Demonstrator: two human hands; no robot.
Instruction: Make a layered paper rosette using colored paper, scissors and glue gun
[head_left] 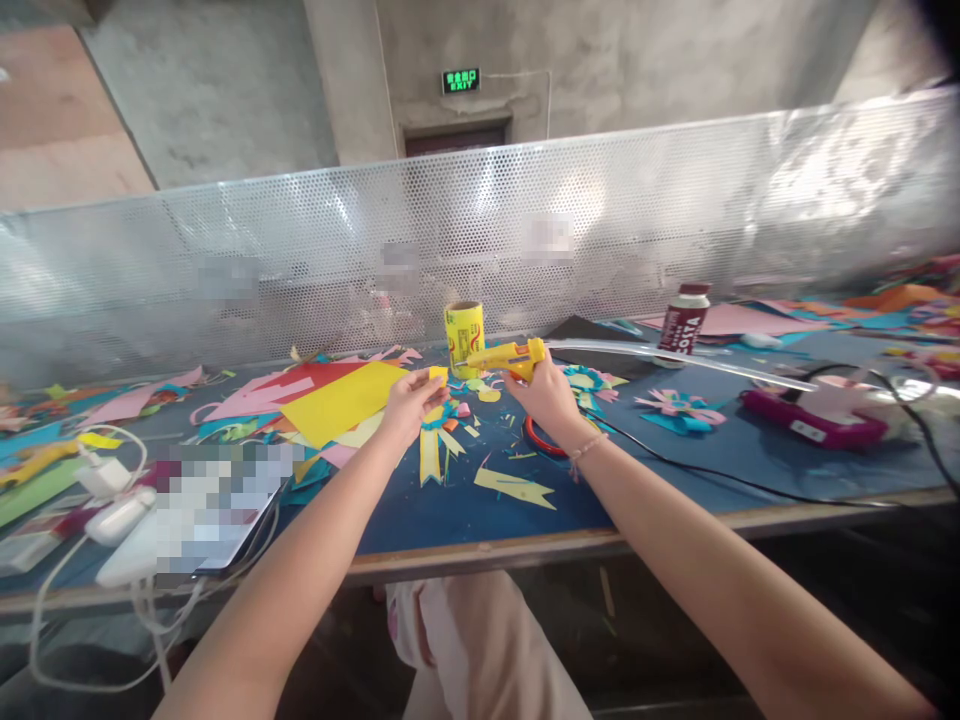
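Observation:
My right hand (546, 392) is wrapped round a yellow hot glue gun (510, 355), its nozzle pointing left. A long clear glue stick (660, 352) runs out of its back to the right. Pinched in my left hand (415, 405) is a small yellow paper piece (438, 375), close to the nozzle; whether they touch I cannot tell. Below my left hand lies a blue-and-yellow paper rosette (430, 452) with ribbon tails, partly hidden by the fingers. A pale yellow paper strip (515, 487) with a notched end lies on the table between my forearms.
Behind the glue gun stands a yellow tape roll (466, 330). A brown bottle (683, 325), a pink paper flower (681, 405) and a purple power strip (814, 425) are to the right. Coloured sheets (341, 400), a tablet (217, 510) and white cables lie left. A perforated metal screen (315, 260) borders the back.

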